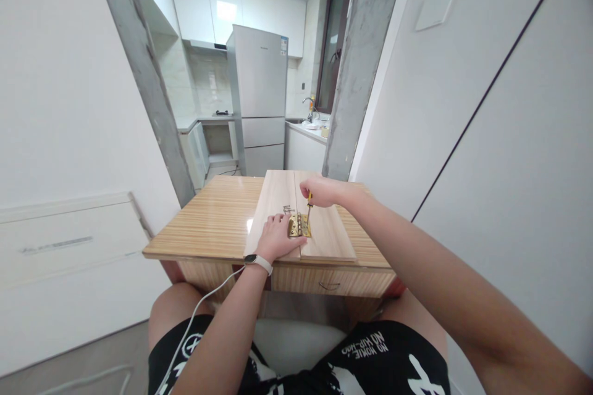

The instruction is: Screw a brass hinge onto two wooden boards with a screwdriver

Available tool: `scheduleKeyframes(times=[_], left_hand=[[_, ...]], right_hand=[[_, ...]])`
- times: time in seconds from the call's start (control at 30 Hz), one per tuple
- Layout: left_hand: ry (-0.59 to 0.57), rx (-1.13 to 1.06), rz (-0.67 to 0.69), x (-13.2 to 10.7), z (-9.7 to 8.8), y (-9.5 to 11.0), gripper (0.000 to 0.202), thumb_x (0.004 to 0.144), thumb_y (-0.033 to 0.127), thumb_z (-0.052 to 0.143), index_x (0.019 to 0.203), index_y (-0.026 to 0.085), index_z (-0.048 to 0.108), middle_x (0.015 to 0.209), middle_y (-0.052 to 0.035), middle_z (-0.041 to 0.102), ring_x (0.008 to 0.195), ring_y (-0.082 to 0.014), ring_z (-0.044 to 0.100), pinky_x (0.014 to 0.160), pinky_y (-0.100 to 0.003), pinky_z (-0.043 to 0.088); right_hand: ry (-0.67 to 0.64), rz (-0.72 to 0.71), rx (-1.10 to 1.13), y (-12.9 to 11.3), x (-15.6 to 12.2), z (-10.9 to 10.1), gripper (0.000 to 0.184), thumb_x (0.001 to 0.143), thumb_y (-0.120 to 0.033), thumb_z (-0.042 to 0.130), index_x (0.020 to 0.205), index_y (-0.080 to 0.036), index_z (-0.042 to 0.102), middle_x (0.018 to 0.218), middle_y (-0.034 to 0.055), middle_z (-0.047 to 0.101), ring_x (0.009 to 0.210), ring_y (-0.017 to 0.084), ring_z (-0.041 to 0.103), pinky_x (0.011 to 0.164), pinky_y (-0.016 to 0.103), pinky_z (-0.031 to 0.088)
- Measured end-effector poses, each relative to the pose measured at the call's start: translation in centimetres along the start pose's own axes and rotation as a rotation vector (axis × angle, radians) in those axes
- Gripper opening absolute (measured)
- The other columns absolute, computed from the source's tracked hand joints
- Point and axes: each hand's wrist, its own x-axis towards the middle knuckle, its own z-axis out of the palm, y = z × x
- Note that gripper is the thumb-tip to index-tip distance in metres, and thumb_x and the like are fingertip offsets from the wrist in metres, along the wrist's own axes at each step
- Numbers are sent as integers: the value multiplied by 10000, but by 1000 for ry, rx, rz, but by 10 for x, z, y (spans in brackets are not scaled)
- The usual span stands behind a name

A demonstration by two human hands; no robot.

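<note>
- Two bare hands are at work over a table (199, 213), and from where I stand both show plainly.
- The right hand (320, 190) is curled closed around the yellow-and-black handle of a screwdriver (310, 200); its shaft points down below that hand.
- The brass-coloured hinge (300, 226) lies open and flat below the right hand and against the left, with the screwdriver's tip at its right leaf; I can't tell whether the tip sits in a screw.
- The left hand (275, 237) rests palm down, fingers and thumb spread apart, fingertips at the hinge's left leaf and thumb along its near edge.
- Under the left hand is one pale board (277, 188); beneath the right is another board (330, 236), the hinge straddling the seam between them.
- Just past the left fingertips lie a few loose screws (288, 210), too small for me to count.
- Behind the left hand, its wrist wears a light-strapped band (259, 262), with a white cable (206, 299) running down nearby.
</note>
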Motion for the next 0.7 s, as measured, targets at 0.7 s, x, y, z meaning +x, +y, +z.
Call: scheduleKeyframes(times=[0.7], left_hand=[[-14, 20, -8, 0, 0, 1, 902, 798, 749, 732, 1506, 224, 542, 1428, -167, 611, 1333, -385, 514, 1141, -466, 388]], right_hand=[[47, 96, -2, -10, -7, -3, 499, 965, -596, 719, 1174, -147, 778, 1103, 183, 809, 1048, 280, 765, 873, 299, 528]])
